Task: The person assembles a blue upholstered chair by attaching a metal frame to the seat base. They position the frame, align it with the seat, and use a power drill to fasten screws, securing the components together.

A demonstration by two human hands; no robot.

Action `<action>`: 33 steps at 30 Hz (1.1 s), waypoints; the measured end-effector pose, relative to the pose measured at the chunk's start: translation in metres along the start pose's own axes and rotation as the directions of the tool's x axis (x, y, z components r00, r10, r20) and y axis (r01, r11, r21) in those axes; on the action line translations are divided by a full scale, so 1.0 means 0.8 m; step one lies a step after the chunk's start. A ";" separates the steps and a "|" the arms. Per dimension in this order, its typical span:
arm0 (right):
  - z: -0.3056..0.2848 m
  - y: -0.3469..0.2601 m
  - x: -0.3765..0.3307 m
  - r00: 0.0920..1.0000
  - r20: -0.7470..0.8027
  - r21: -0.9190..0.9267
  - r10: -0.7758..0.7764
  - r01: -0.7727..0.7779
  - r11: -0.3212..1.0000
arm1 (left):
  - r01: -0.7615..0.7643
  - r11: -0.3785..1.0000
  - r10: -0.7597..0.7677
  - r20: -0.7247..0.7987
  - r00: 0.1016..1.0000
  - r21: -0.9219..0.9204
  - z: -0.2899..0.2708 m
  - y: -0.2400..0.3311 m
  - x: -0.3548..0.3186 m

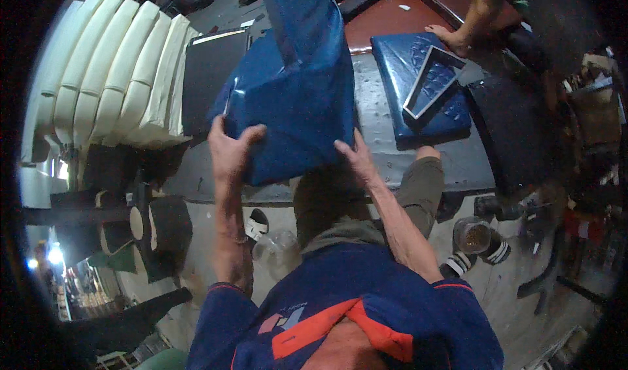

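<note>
While its length is being pointed forward, the blue cover (pixel 294 108) is being held between left hand (pixel 229 151) and right hand (pixel 360 161).

Hands (pixel 229 153) (pixel 360 161) — some fingers hidden behind the blue sheet (pixel 294 115) — its top cut off.

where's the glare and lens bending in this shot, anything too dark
Head view: shiny glare on the blue piece by the left hand; head view: lights at lower left blown out; head view: fisheye curves the table's near edge, and the picture's rim fades to black.
</note>
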State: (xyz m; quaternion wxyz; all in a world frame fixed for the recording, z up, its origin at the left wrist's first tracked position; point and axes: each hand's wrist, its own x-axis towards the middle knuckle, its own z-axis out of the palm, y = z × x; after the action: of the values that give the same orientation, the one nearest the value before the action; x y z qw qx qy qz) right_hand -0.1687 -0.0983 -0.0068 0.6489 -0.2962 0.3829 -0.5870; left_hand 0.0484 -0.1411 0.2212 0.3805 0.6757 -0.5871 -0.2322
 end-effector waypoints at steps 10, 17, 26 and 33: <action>-0.172 0.146 -0.023 0.753 -0.628 -0.687 -0.197 -0.416 0.596 | -0.175 0.930 0.121 0.181 0.976 0.322 0.217 -0.113 -0.104; -0.265 -0.014 0.066 0.411 -0.803 -0.578 -0.431 -0.364 0.730 | -0.066 0.942 -0.007 0.216 0.976 0.328 0.198 -0.108 -0.135; -0.379 0.008 0.182 0.629 -0.662 -0.738 -0.408 -0.454 0.499 | -0.141 0.964 0.090 0.221 0.971 0.226 0.245 -0.107 -0.169; -0.341 -0.081 0.139 0.663 -0.701 -0.275 -0.262 0.087 0.958 | -0.147 0.984 0.121 0.222 0.967 0.104 0.234 -0.103 -0.149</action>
State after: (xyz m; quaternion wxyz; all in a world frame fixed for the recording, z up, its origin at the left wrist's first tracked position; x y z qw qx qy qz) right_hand -0.4314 -0.1994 -0.1144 0.3458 -0.1417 0.6411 -0.6703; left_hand -0.0672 -0.0693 0.0274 0.2886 0.6268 -0.6821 -0.2422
